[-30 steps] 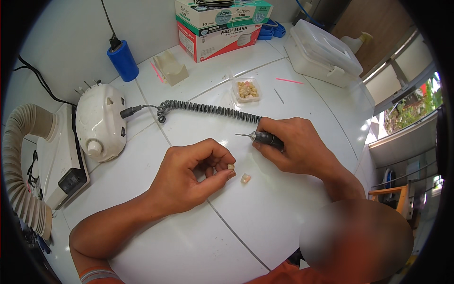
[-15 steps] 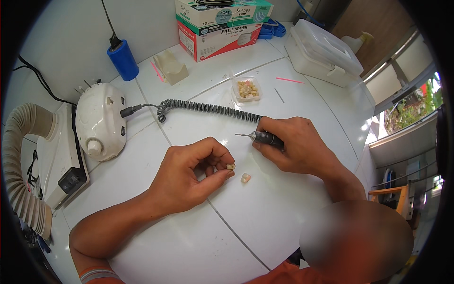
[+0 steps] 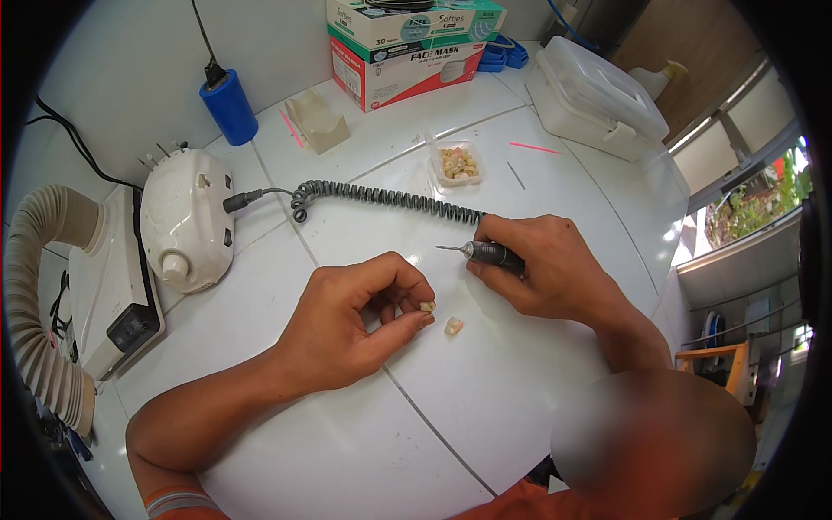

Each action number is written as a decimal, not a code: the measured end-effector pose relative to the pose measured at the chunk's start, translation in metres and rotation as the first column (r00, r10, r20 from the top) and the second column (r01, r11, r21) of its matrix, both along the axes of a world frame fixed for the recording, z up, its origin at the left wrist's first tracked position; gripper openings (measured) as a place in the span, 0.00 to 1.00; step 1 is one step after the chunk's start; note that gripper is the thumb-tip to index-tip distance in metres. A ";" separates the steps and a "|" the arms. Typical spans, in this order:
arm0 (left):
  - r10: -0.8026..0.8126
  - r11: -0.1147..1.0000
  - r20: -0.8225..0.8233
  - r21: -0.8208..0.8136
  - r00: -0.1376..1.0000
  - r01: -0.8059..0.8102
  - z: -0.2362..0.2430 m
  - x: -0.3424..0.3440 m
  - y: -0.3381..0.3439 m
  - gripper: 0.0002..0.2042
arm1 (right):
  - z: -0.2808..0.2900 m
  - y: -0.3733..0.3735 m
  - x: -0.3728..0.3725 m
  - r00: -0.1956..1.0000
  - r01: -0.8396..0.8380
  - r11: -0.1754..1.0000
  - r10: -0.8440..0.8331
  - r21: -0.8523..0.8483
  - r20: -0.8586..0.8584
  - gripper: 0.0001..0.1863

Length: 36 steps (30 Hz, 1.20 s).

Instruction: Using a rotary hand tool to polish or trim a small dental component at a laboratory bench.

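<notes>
My left hand (image 3: 355, 321) pinches a small yellowish artificial tooth (image 3: 427, 306) between thumb and fingertips, just above the white table. In my right hand (image 3: 550, 269) lies a dark rotary handpiece (image 3: 494, 255), its thin metal bur (image 3: 449, 248) pointing left. The bur is apart from the tooth, above and to its right. Close below my hands, a small clear and pinkish piece (image 3: 453, 327) rests on the table. A coiled grey cord (image 3: 390, 198) runs from behind my right hand to a white control unit (image 3: 186, 221) on the left.
A clear tub (image 3: 456, 165) of small yellowish pieces stands beyond my hands. Behind are a beige holder (image 3: 316, 123), stacked mask boxes (image 3: 407, 69) and a white lidded case (image 3: 598, 100). A blue cylinder (image 3: 229, 108) hangs by the wall; a ribbed hose (image 3: 30, 303) curves at far left.
</notes>
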<state>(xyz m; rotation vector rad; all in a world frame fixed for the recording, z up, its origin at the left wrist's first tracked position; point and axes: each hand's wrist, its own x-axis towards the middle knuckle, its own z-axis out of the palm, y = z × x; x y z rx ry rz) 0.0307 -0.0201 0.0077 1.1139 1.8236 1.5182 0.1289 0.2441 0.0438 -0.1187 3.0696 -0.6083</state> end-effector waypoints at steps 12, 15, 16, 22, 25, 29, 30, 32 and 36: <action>-0.026 0.999 0.002 -0.027 1.000 0.026 0.003 -0.001 -0.001 0.07 | 0.000 0.001 0.000 1.000 -0.012 1.000 0.012 0.002 -0.012 0.12; -0.025 0.999 0.004 -0.036 1.000 0.025 0.003 -0.001 -0.001 0.07 | 0.002 0.000 0.001 1.000 -0.009 1.000 0.009 0.004 -0.001 0.12; -0.023 0.999 0.002 -0.034 1.000 0.023 0.003 -0.001 -0.001 0.07 | 0.002 0.000 0.001 1.000 -0.005 1.000 0.005 0.007 0.003 0.12; -0.021 0.999 -0.002 -0.036 1.000 0.020 0.004 -0.001 -0.002 0.07 | 0.002 -0.001 0.000 1.000 -0.008 1.000 0.008 -0.001 0.003 0.12; -0.020 0.999 -0.003 -0.034 1.000 0.020 0.003 -0.001 -0.002 0.07 | 0.003 -0.001 0.000 1.000 -0.007 1.000 0.007 -0.001 0.001 0.12; -0.021 0.999 -0.006 -0.039 1.000 0.020 0.003 -0.001 -0.002 0.08 | 0.002 0.000 0.001 1.000 -0.006 1.000 0.006 -0.002 0.002 0.12; -0.022 0.999 -0.005 -0.039 1.000 0.021 0.003 -0.001 -0.002 0.08 | 0.003 0.000 0.000 1.000 -0.008 1.000 0.008 -0.001 0.004 0.12; -0.014 0.999 -0.019 -0.040 1.000 0.013 0.003 -0.001 -0.001 0.08 | 0.002 0.001 0.001 1.000 -0.005 1.000 0.005 0.003 0.007 0.12; 0.010 1.000 -0.013 0.025 1.000 -0.010 -0.001 0.000 -0.001 0.08 | 0.000 0.001 0.000 1.000 -0.016 1.000 0.016 0.001 -0.009 0.11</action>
